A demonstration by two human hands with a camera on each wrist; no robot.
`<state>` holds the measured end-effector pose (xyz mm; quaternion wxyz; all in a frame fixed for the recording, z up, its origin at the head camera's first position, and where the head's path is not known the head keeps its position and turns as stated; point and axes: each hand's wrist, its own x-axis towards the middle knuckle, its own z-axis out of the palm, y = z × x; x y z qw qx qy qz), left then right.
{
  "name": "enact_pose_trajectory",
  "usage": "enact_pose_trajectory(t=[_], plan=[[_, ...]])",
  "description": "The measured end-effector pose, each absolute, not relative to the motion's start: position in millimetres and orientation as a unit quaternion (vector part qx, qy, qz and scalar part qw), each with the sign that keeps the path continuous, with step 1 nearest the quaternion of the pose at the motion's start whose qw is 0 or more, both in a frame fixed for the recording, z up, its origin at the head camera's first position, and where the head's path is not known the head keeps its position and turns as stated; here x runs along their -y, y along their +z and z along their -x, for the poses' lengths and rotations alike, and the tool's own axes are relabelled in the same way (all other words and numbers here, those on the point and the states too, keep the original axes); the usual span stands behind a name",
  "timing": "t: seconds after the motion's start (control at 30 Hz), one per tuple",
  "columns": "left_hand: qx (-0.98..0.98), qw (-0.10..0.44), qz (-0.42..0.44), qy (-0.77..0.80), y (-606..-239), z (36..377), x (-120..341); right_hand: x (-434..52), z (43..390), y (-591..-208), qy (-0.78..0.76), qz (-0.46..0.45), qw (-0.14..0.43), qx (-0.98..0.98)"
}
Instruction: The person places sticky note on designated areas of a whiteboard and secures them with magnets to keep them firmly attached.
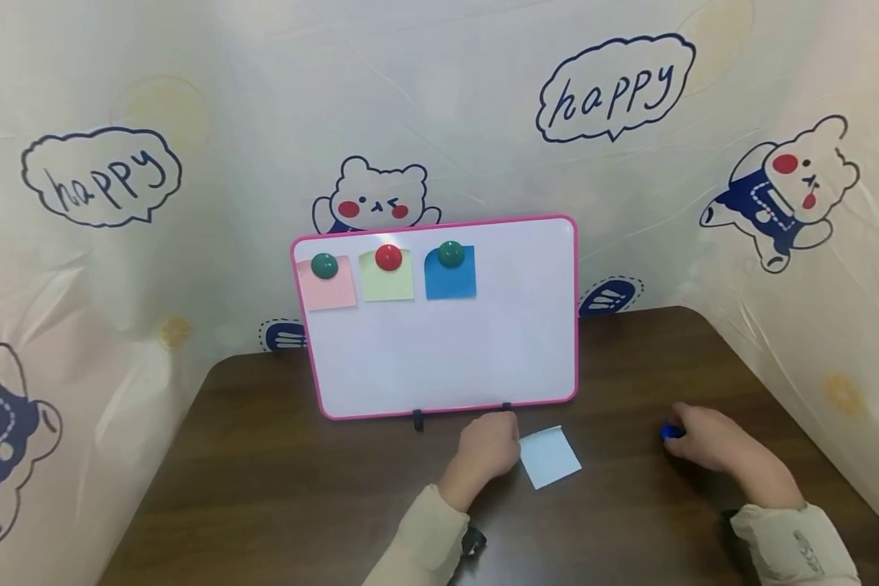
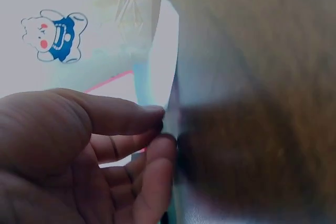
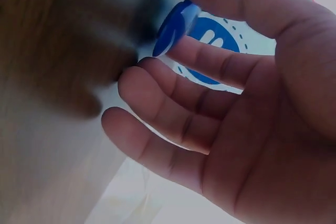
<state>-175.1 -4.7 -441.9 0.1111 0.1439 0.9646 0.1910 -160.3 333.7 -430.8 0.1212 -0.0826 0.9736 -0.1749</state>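
A pale blue sticky note (image 1: 551,457) lies on the dark wooden table (image 1: 300,488) in front of the whiteboard (image 1: 454,350). My left hand (image 1: 511,449) pinches the note's left edge; in the left wrist view the thumb and a finger (image 2: 164,127) close on the paper edge (image 2: 170,93). To the right, my right hand (image 1: 680,433) holds a blue round magnet (image 1: 670,431) low over the table. In the right wrist view the blue magnet (image 3: 170,27) sits between thumb and forefinger of that hand (image 3: 184,19).
The pink-framed whiteboard stands upright on small feet. Along its top are a pink note under a green magnet (image 1: 325,266), a yellow note under a red magnet (image 1: 388,257) and a blue note under a green magnet (image 1: 450,253). A printed cloth backdrop (image 1: 117,244) encloses the table.
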Motion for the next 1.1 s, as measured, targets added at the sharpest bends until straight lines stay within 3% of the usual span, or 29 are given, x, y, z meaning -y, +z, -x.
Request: enact_pose_trajectory(t=[0.23,0.47,1.1], plan=[[-0.932,0.099,-0.169,0.306,-436,184,22,-325,164,-427,-0.204,0.104,0.079,-0.970],[-0.870,0.142,-0.150,0.447,-426,189,33,-318,164,-419,-0.216,0.110,0.051,-0.969],[-0.857,0.135,-0.114,0.484,-424,195,41,-302,160,-416,-0.227,0.116,0.029,-0.967]])
